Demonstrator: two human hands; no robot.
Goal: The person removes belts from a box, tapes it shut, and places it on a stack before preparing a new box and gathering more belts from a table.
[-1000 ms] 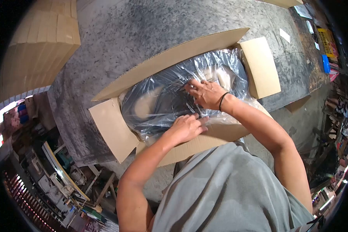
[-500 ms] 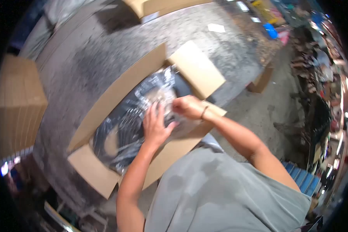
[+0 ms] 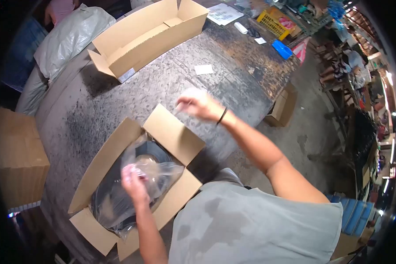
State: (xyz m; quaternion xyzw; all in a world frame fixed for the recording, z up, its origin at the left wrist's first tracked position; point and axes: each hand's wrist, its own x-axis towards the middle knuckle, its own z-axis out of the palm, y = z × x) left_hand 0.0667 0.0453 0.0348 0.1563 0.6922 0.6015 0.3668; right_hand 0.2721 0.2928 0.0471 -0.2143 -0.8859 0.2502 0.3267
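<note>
An open cardboard box [image 3: 105, 163] with its flaps spread lies on the dark worktable. Inside it is a black object [image 3: 108, 193] with a round tan part, wrapped in a clear plastic bag [image 3: 167, 171]. My left hand [image 3: 135, 182] is over the box, its fingers bent into the loose film, which bunches up around them. My right hand [image 3: 200, 105] is raised above the table, beyond the box's far flap, with its fingers curled. Motion blurs both hands, and I cannot tell whether the right one holds anything.
A long open carton [image 3: 154, 48] stands at the back of the worktable [image 3: 79, 114]. White paper [image 3: 203, 69], a blue tray [image 3: 281, 49] and a yellow crate [image 3: 273, 24] lie towards the far right. Stacked cardboard [image 3: 22, 163] is at left; another carton [image 3: 281, 105] sits on the floor.
My right hand has lifted away from the wrapped object and out past the box. My left hand has gone from lying spread on the bag to bent fingers. The view has shifted.
</note>
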